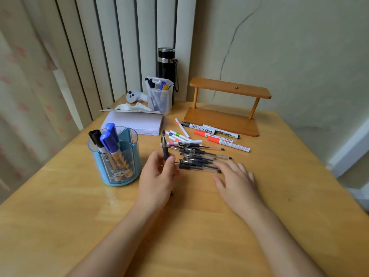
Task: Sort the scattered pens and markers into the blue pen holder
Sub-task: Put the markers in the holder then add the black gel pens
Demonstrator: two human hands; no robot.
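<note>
The blue pen holder (115, 156) stands on the wooden table at the left, with three markers in it, two blue-capped and one black-capped. My left hand (157, 176) pinches a black gel pen (164, 144) and holds it nearly upright, just right of the holder. My right hand (235, 178) lies flat with straight fingers beside a pile of several black gel pens (197, 156). Behind them lie thin colour markers (179, 134) and thick whiteboard markers (217, 134), some red.
A clear pen box (159, 96), a black flask (166, 64), a white controller (132, 96), a tissue and a white paper stack (135, 122) sit at the back left. A wooden two-tier shelf (227, 108) stands at the back right.
</note>
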